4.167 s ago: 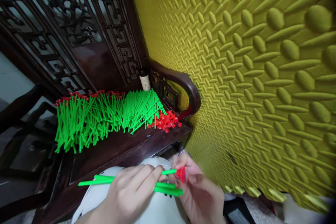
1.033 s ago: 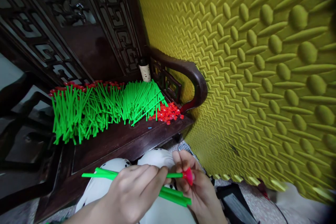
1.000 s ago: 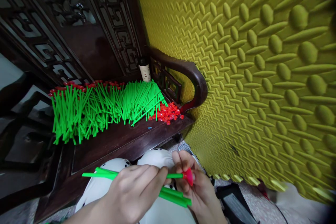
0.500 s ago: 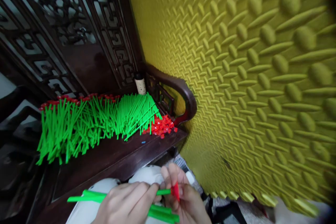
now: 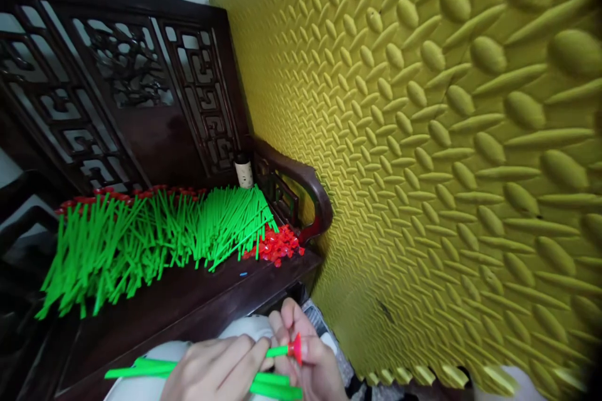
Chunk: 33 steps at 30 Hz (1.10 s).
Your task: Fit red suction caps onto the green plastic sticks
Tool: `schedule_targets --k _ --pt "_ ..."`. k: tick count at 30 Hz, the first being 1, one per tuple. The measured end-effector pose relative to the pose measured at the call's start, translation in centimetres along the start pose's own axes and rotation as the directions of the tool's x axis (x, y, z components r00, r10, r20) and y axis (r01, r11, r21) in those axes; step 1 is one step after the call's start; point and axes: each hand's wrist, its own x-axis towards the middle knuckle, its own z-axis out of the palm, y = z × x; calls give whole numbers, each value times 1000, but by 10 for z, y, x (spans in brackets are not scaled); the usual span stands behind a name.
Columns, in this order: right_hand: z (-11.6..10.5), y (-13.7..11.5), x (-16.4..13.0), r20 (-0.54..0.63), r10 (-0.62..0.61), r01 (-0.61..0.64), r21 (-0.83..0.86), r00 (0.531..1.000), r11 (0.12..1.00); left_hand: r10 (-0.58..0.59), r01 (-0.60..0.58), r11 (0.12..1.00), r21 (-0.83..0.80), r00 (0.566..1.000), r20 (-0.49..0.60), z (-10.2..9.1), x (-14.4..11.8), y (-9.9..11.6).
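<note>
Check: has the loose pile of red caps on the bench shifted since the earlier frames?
No. The red caps lie beside the armrest at the green sticks' end as before; only the camera moved.

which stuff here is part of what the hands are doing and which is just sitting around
In use:
- left hand gripping a bundle of green sticks
- right hand pinching a red cap at the tip of one stick
- pile of green sticks on the bench
- heap of red caps

Lying about:
- small bottle in the bench corner
- yellow textured wall
</note>
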Motion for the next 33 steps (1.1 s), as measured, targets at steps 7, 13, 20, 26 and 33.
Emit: schedule_targets --k 7,13,20,26,33 --pt "18 -5 -3 -34 -45 45 -16 998 999 34 -34 999 -11 998 43 -10 -1 -1" --pt "22 -6 -6 10 -40 40 -14 999 999 68 -69 997 26 996 51 -17 -2 2" --pt "25 -4 -8 -5 -16 16 31 1000 999 100 -99 995 -11 994 47 -16 -1 3" --pt "31 -3 -7 -68 -12 14 32 998 999 101 -100 995 -16 994 46 -13 -3 2" --pt "27 -4 -4 -35 0 2 53 999 999 57 -57 998 13 998 12 -10 0 5"
